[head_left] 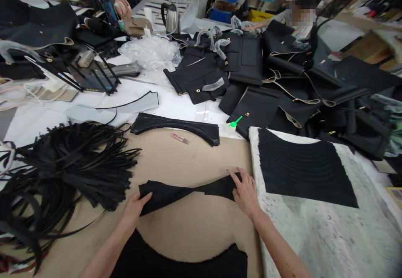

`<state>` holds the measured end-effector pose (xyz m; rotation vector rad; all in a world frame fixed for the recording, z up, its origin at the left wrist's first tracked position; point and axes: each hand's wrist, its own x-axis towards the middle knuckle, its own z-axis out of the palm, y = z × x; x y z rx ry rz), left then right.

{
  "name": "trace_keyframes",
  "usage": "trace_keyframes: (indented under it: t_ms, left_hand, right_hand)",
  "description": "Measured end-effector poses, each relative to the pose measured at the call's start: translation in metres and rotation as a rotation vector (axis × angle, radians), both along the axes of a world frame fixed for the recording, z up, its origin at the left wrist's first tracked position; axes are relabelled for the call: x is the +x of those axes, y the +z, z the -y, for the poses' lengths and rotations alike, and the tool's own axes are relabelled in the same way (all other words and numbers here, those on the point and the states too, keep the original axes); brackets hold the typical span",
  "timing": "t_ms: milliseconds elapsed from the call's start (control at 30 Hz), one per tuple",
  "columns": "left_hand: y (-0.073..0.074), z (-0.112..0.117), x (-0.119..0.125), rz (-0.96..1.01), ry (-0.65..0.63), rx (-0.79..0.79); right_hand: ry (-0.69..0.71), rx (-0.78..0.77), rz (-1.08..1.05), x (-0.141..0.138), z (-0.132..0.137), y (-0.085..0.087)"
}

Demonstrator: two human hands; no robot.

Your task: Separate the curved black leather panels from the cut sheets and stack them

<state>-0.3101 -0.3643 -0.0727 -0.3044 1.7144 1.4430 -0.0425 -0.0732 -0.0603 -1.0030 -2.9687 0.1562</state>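
Between my two hands a curved black fabric piece (171, 196) is stretched out, twisted near its middle, above the tan board (194, 236). My left hand (135, 202) pinches its left end, thumb on top. At the right end, my right hand (245, 190) has thumb and fingers at the piece's edge. Closest to me lies a larger black piece (185, 267) with a concave cut edge. Beyond my hands rests a stack of curved black pieces (176, 127), with pink thread snips (180, 138) just in front of it.
Left, a heap of black strips (84, 165) spreads over the board. On the right, a pale stained slab (314, 232) carries a black sheet (304, 169). A small green-tipped bottle (231, 126) stands behind. Farther back are black bags (245, 56), a router (97, 81) and a person (301, 14).
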Motion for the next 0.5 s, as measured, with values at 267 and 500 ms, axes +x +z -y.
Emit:
trace_keyframes:
  t_ms: [267, 500]
  left_hand:
    - [0.001, 0.000, -0.001, -0.038, 0.032, -0.005]
    - [0.017, -0.016, -0.028, -0.309, 0.032, 0.135]
  right_hand:
    - [0.283, -0.152, 0.042, -0.036, -0.037, 0.011]
    - [0.260, 0.038, -0.148, -0.018, -0.033, 0.058]
